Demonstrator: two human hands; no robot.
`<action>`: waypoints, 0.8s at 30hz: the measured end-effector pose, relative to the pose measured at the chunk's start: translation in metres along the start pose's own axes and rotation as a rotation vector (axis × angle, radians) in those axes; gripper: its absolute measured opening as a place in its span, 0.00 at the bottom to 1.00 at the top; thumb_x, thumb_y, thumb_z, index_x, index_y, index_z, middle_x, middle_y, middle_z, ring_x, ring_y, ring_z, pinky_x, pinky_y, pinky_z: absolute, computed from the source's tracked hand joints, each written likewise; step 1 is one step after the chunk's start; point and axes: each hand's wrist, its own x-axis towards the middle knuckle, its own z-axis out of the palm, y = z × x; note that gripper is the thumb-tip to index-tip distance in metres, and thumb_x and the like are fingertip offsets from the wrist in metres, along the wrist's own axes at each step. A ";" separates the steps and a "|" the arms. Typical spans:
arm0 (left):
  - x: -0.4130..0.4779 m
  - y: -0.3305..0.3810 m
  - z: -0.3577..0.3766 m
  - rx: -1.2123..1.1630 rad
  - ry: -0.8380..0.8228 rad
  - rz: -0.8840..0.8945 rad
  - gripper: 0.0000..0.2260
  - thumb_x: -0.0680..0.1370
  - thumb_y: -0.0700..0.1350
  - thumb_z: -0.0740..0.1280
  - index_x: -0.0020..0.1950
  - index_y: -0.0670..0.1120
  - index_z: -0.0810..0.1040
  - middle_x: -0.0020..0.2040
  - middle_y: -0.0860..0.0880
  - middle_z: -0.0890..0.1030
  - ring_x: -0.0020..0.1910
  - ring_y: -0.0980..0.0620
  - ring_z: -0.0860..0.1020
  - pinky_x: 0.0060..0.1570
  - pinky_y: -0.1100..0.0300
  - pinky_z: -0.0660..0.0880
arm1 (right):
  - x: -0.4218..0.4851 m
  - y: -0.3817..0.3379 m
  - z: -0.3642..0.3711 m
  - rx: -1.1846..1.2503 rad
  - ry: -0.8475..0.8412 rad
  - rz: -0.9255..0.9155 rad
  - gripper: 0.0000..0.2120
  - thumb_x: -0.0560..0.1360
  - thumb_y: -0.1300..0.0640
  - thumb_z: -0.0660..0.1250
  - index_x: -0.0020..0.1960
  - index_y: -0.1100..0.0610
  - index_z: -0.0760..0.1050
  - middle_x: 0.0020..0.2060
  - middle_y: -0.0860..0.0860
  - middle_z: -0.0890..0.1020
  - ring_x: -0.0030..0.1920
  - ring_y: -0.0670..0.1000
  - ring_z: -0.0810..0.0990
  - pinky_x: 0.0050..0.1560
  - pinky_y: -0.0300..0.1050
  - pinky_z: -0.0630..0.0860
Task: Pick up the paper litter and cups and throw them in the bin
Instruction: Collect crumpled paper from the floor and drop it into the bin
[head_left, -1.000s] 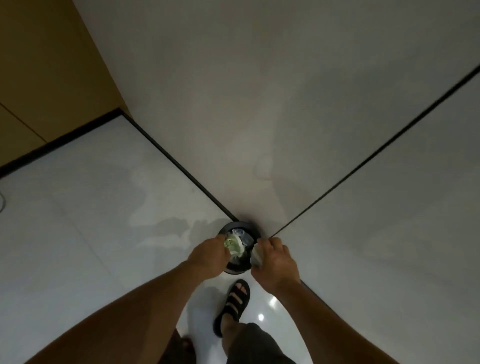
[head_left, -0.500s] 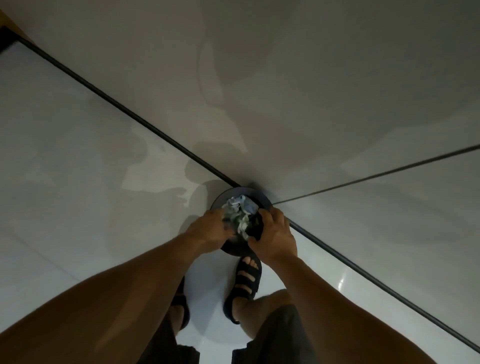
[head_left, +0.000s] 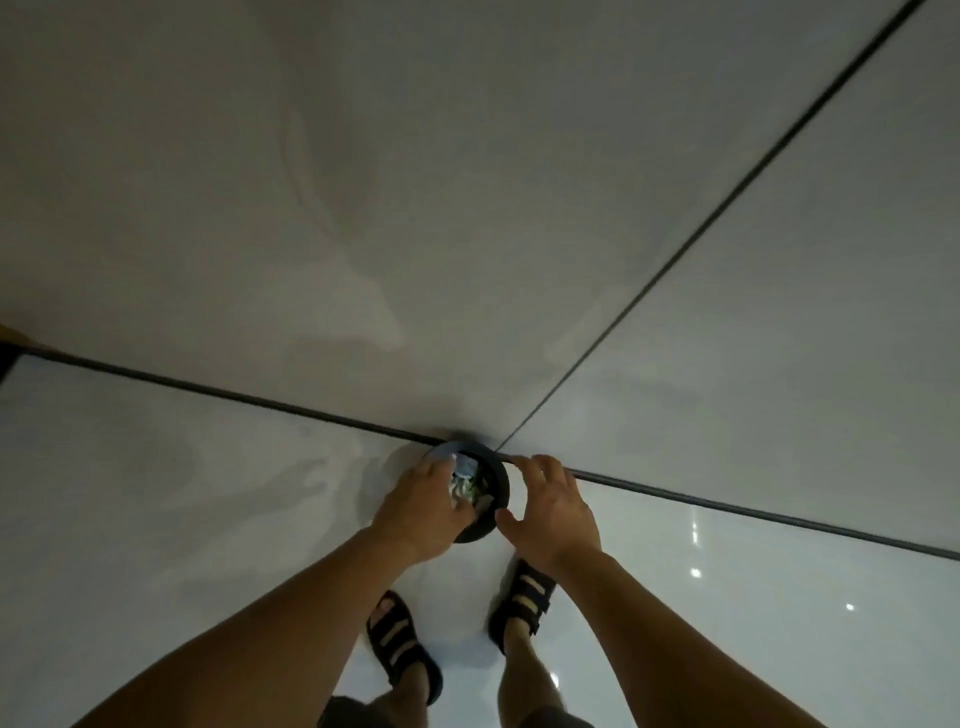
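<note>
Reaching into the bin (head_left: 502, 486), the left hand (head_left: 415, 514) has its fingers bent down over the crumpled paper (head_left: 464, 487) that fills the mouth of it. We see the fingers touch the paper, but we cannot tell if they pinch it or only press on it, because the back of the hand hides the tips. The right hand (head_left: 553, 514) holds nothing. Its fingers are straight and spread apart, and it is just beside the right side of the rim, with the thumb very near the rim; contact we cannot confirm.

The bin is small, round and dark, a little below the middle of the frame. It stands on the floor (head_left: 156, 519) in the corner, at the place where two dark strips (head_left: 208, 387) along the foot of the walls (head_left: 467, 208) meet. The paper inside is white with some green and blue parts.

Below the hands we see both bare forearms come in from the bottom edge, and between them two feet in black sandals (head_left: 400, 644) on the glossy white floor. Some small light spots (head_left: 695, 571) shine on the floor at lower right.
</note>
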 end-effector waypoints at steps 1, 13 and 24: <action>-0.008 0.009 -0.001 0.025 -0.019 0.025 0.27 0.77 0.53 0.63 0.74 0.49 0.61 0.70 0.47 0.68 0.65 0.47 0.69 0.60 0.54 0.72 | -0.014 0.003 -0.009 0.019 0.021 0.032 0.33 0.75 0.42 0.66 0.76 0.47 0.58 0.71 0.48 0.64 0.70 0.51 0.65 0.63 0.45 0.70; -0.080 0.212 0.103 0.396 -0.311 0.434 0.33 0.77 0.58 0.60 0.78 0.49 0.53 0.77 0.49 0.58 0.74 0.48 0.57 0.72 0.52 0.59 | -0.213 0.177 -0.061 0.208 0.214 0.525 0.34 0.76 0.42 0.64 0.77 0.48 0.55 0.75 0.50 0.59 0.72 0.52 0.61 0.63 0.48 0.72; -0.179 0.420 0.309 0.678 -0.508 0.732 0.32 0.78 0.57 0.61 0.78 0.49 0.53 0.77 0.49 0.58 0.75 0.50 0.57 0.72 0.55 0.58 | -0.428 0.391 -0.070 0.379 0.358 0.914 0.33 0.77 0.45 0.62 0.77 0.50 0.53 0.75 0.50 0.56 0.72 0.53 0.60 0.64 0.48 0.72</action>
